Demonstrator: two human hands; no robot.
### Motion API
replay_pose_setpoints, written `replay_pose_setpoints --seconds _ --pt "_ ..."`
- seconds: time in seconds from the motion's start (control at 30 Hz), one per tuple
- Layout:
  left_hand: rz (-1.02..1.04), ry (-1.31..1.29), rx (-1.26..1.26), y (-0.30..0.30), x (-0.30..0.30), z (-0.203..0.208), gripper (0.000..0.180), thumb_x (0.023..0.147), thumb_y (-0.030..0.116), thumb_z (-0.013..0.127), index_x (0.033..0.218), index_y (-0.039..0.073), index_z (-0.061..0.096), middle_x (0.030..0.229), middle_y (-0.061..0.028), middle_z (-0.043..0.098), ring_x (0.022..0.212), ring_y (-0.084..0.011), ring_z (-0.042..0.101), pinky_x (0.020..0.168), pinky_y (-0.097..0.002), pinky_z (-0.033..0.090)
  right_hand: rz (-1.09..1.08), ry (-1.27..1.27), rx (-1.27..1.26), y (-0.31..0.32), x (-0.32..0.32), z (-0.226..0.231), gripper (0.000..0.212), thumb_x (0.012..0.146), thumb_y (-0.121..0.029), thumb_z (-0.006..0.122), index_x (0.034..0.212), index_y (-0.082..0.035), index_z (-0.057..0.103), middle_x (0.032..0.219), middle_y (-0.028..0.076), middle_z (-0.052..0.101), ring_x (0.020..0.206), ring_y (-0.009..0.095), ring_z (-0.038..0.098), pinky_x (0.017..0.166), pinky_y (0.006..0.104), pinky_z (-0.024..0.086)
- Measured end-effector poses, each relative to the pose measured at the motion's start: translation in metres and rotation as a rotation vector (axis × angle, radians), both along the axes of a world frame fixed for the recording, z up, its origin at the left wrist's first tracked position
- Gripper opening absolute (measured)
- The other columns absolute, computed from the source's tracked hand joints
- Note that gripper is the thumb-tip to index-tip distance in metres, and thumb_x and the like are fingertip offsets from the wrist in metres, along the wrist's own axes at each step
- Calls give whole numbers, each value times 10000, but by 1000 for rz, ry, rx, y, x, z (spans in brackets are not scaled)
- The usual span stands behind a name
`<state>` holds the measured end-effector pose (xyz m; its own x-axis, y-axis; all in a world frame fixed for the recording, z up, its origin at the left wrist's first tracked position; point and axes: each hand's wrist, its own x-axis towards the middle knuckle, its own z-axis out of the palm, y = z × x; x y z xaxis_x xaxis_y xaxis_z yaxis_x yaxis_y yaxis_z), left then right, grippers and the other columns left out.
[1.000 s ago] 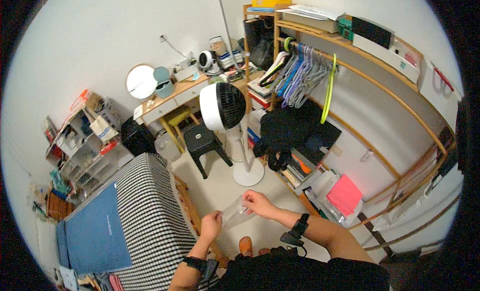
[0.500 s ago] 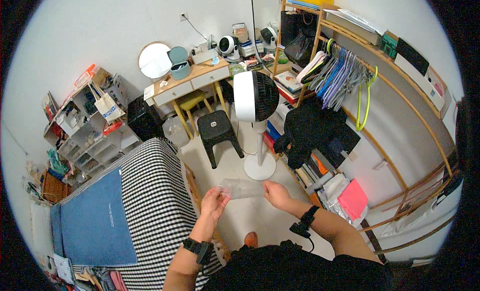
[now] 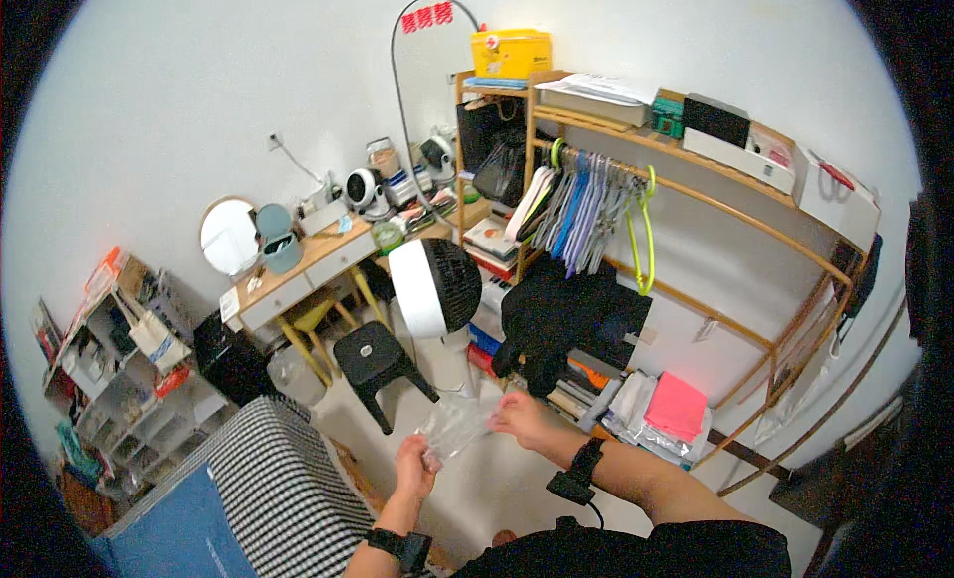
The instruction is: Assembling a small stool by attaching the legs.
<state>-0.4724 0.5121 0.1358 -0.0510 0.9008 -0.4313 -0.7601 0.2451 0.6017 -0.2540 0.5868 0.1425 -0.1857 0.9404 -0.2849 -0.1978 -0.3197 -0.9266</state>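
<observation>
Clear plastic sheet (image 3: 457, 426): I have the left hand (image 3: 414, 465), fingers clamped at its eight o'clock, right hand (image 3: 521, 420) likewise at three; light, even tension suits it.

a white fan (image 3: 417, 290) with a black grille stands to the right of a black stool (image 3: 373, 364). behind them, a wooden worktop (image 3: 338, 262) carries a round mirror (image 3: 230, 237) and a grey-green box (image 3: 283, 255). farther right, coloured hangers (image 3: 591, 215) hang from a wooden rack (image 3: 651, 143). a checked cover (image 3: 273, 459) and a blue mat (image 3: 189, 533) lie on the bed (image 3: 355, 472).
</observation>
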Motion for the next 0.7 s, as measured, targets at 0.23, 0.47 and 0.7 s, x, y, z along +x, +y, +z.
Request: replay_pose_setpoints --seconds 0.23,0.47,0.7 --pt "-159 288 206 22 37 13 185 789 -5 461 958 71 448 730 -6 471 571 -112 441 478 -246 372 52 377 -229 20 31 25 169 873 -123 479 1032 -146 531 849 13 558 756 147 546 687 351 477" --pt "-304 295 412 34 62 40 400 801 -20 495 1194 37 442 740 10 466 636 -91 445 550 -226 368 159 484 -31 6 70 58 299 885 -120 450 1181 -109 492 838 -18 527 748 103 510 697 293 447" --pt "-190 201 207 68 103 32 258 770 35 452 1000 -24 553 698 -13 485 585 -119 444 525 -250 356 215 319 22 27 109 26 162 893 -169 474 995 -65 545 727 -37 469 619 78 425 550 218 349"
